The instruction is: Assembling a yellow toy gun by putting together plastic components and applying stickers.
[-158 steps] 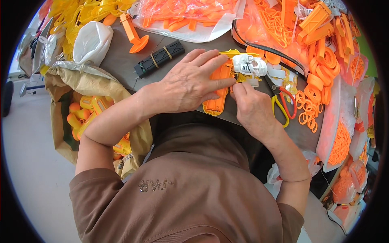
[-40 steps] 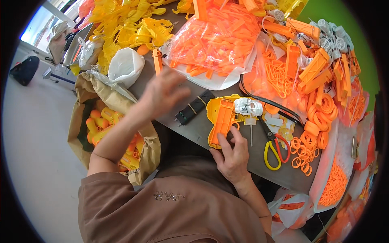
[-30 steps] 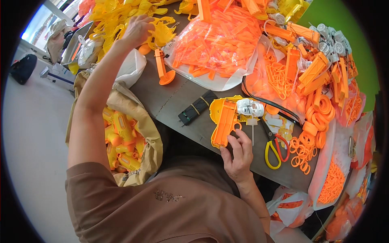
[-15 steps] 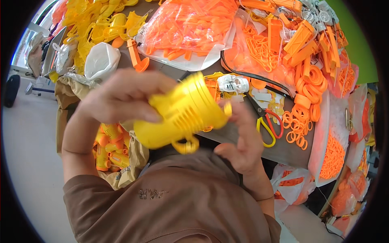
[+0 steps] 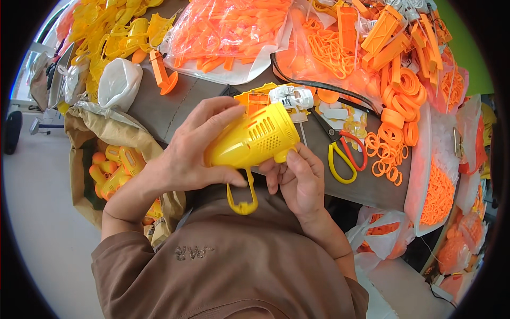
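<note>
A yellow plastic housing (image 5: pixel 249 139), round with vent slots, small holes and a handle loop, lies tilted between my two hands above the table's near edge. My left hand (image 5: pixel 199 143) wraps its rounded end, thumb below and fingers over the top. At the wider, open end my right hand (image 5: pixel 300 178) pinches a small yellow round piece by the rim; whether that piece is part of the housing I cannot tell. Just beyond the housing lie a white mechanical part (image 5: pixel 292 98) and an orange part (image 5: pixel 256 101). Scissors (image 5: pixel 342 157) with red and yellow handles rest to the right.
A paper sack (image 5: pixel 85 181) holding yellow-orange housings stands at my left. Orange rings (image 5: pixel 390 154) are heaped on the right, beside a white tub (image 5: pixel 419 212) of small orange pieces. Bagged orange parts (image 5: pixel 228 32) and yellow shells (image 5: pixel 109 32) fill the back.
The housing has turned, and its handle loop now hangs more plainly downward. My right fingers have closed in at its rim, while my left hand has shifted right and steadied.
</note>
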`<state>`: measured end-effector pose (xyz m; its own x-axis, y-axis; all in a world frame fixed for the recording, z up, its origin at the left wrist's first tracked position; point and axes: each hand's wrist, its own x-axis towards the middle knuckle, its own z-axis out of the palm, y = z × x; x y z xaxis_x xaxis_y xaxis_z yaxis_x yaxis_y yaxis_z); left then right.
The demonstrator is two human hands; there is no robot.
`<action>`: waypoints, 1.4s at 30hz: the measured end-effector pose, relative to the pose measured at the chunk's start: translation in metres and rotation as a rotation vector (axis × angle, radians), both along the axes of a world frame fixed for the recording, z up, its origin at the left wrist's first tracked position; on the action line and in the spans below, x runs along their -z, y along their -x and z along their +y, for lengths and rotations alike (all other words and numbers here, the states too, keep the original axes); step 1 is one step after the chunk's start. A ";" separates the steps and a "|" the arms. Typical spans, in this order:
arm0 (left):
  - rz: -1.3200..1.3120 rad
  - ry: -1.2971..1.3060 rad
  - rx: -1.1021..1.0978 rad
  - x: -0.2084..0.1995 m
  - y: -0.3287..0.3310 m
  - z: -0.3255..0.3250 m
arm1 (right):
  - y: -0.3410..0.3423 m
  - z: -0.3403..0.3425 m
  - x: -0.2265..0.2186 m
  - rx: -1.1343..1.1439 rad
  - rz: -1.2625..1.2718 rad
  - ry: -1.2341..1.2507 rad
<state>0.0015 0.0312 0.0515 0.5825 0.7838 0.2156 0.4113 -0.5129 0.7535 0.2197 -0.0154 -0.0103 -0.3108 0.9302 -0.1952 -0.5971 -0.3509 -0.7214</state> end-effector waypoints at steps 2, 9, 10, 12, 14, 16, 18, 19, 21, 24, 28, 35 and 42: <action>0.087 -0.173 -0.085 0.002 -0.008 -0.001 | 0.001 0.005 -0.003 0.037 0.007 0.009; 0.026 -0.122 -0.102 0.029 -0.017 0.041 | -0.022 0.026 0.000 0.282 -0.495 -0.136; 0.016 -0.155 -0.118 0.032 -0.019 0.044 | -0.027 0.030 0.004 0.283 -0.496 -0.132; 0.009 -0.156 -0.108 0.038 -0.024 0.046 | -0.033 0.036 0.010 0.378 -0.691 -0.212; 0.004 -0.140 -0.121 0.044 -0.027 0.044 | -0.033 0.040 0.009 0.356 -0.668 -0.147; 0.032 -0.158 -0.133 0.046 -0.028 0.043 | -0.031 0.042 0.011 0.298 -0.635 -0.091; 0.063 -0.178 -0.148 0.049 -0.029 0.043 | -0.031 0.044 0.011 0.268 -0.629 -0.067; 0.065 -0.198 -0.146 0.051 -0.030 0.043 | -0.031 0.044 0.010 0.239 -0.623 -0.048; 0.069 -0.216 -0.143 0.052 -0.031 0.043 | -0.031 0.044 0.011 0.230 -0.634 -0.058; 0.098 -0.228 -0.146 0.053 -0.032 0.043 | -0.030 0.044 0.012 0.217 -0.650 -0.070; 0.116 -0.264 -0.116 0.055 -0.029 0.046 | -0.030 0.044 0.013 0.214 -0.655 -0.073; 0.138 -0.317 -0.089 0.058 -0.026 0.046 | -0.031 0.048 0.011 0.161 -0.543 -0.053; 0.107 -0.269 -0.081 0.060 -0.019 0.027 | -0.014 0.037 0.007 0.172 -0.483 0.019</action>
<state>0.0205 0.0581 -0.0080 0.5514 0.7516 0.3621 0.5287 -0.6505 0.5453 0.2340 0.0216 -0.0176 -0.0242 0.9548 -0.2963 -0.2477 -0.2929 -0.9235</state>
